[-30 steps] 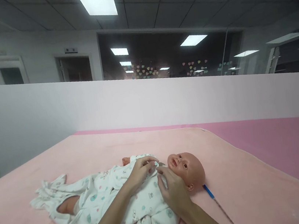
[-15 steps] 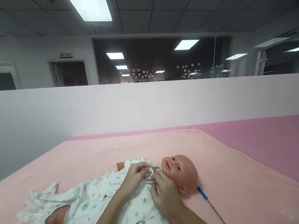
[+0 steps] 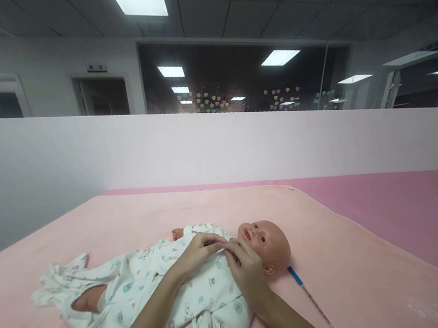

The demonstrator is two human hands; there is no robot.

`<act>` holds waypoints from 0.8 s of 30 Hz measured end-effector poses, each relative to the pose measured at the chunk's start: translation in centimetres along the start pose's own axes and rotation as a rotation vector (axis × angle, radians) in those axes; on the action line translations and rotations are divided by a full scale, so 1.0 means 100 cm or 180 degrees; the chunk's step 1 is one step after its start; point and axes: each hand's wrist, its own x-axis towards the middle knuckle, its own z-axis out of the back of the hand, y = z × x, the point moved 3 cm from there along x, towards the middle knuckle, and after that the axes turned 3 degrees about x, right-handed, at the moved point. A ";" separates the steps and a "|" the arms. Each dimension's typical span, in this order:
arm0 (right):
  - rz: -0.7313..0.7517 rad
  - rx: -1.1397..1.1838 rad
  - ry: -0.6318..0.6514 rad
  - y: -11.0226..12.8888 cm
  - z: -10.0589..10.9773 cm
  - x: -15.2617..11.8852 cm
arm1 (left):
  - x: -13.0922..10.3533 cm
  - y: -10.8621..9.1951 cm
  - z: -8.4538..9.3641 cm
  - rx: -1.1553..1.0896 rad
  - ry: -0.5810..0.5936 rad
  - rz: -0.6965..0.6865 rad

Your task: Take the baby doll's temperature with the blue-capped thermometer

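A bald baby doll [image 3: 274, 243] lies on its back, its head to the right, dressed in a white patterned garment [image 3: 138, 284]. Both hands meet at the garment's neckline, just under the doll's chin. My left hand [image 3: 201, 250] has its thumb and fingers pinched together there, on the cloth's edge. Against its fingertips, my right hand [image 3: 248, 271] is closed with bent fingers at the collar. The fingers hide the bit of cloth between them. One bare leg of the doll shows through an opening in the garment at the left.
A blue-capped thin stick, perhaps a thermometer or pen [image 3: 312, 298], lies right of the doll's head. Beneath everything is a peach blanket [image 3: 360, 269] over a pink surface [image 3: 404, 208]. A white partition [image 3: 209, 149] stands behind.
The fingertips of both hands have come together at the collar, where a small gap with a white fastening or cloth edge showed before. The view has tilted slightly.
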 end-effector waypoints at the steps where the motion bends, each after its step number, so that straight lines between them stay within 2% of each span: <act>1: -0.0017 -0.0036 -0.0004 0.000 0.000 0.000 | 0.000 0.000 0.000 -0.0020 0.0004 0.0010; 6: 0.0007 -0.0203 0.0017 -0.003 0.001 -0.002 | 0.000 0.008 0.001 -0.0280 -0.0169 0.0104; 9: 0.0061 -0.0239 0.0074 -0.005 0.001 -0.002 | 0.000 0.008 0.001 -0.0272 -0.0189 -0.0004; 15: 0.0113 -0.0262 0.0186 -0.003 0.002 -0.001 | -0.005 -0.002 0.004 0.0152 0.0015 -0.0081; 19: 0.0050 -0.0257 0.0220 -0.004 0.002 -0.002 | -0.005 0.000 0.006 0.0501 -0.0121 -0.0075; 24: 0.0061 -0.0359 0.0243 -0.004 0.000 -0.003 | -0.004 0.004 0.004 0.0607 -0.0146 -0.0175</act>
